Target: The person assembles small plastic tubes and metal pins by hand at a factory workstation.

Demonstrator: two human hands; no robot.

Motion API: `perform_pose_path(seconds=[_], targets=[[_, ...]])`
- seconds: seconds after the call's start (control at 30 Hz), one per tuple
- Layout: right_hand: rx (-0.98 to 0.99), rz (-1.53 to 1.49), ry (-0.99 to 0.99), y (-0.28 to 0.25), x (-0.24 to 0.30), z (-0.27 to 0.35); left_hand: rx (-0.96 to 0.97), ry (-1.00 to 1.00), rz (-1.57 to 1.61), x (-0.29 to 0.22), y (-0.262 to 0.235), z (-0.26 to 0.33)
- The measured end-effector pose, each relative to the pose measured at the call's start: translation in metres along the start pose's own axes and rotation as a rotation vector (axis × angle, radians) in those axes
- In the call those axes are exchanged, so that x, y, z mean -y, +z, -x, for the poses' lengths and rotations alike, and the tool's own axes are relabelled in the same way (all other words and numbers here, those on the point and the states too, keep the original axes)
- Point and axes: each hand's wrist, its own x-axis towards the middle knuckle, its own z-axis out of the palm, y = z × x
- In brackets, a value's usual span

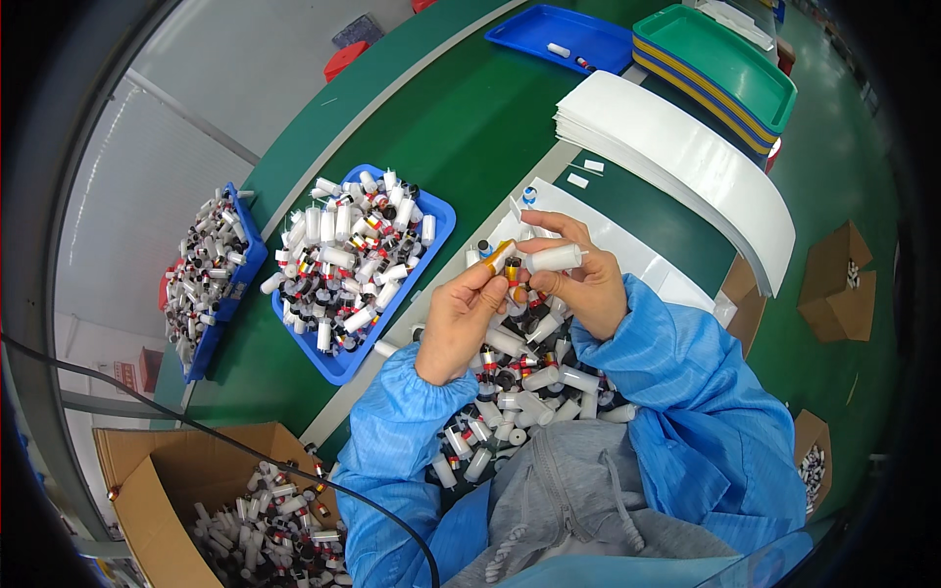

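My left hand (pixel 458 318) pinches a small orange-and-white piece (pixel 501 257), too small to name exactly. Between the thumb and fingers of my right hand (pixel 591 279) lies a small white plastic bottle (pixel 555 258) with a thin tip, held nearly level. A gold-coloured part with a dark end (pixel 512 273) shows between the two hands; which hand holds it I cannot tell. Below them, against my body, spreads a heap of loose white bottles (pixel 537 404) with black, red and gold parts among them.
A blue tray (pixel 443 220) heaped with such bottles stands on the green table, another blue tray (pixel 257 257) at far left. A cardboard box (pixel 137 495) of them sits lower left. White sheets (pixel 676 147) are stacked beyond my right hand, near stacked trays (pixel 720 64).
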Motion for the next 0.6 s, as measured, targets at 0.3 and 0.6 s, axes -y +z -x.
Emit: perform_pose_path(seconds=[0.3, 0.6], targets=[[-0.026, -0.105, -0.051, 0.000, 0.002, -0.004, 0.196, -0.262, 0.455, 0.000, -0.011, -0.002], [-0.232, -0.185, 0.062, -0.008, -0.006, -0.008, 0.221, -0.348, 0.467, -0.006, -0.006, -0.001]])
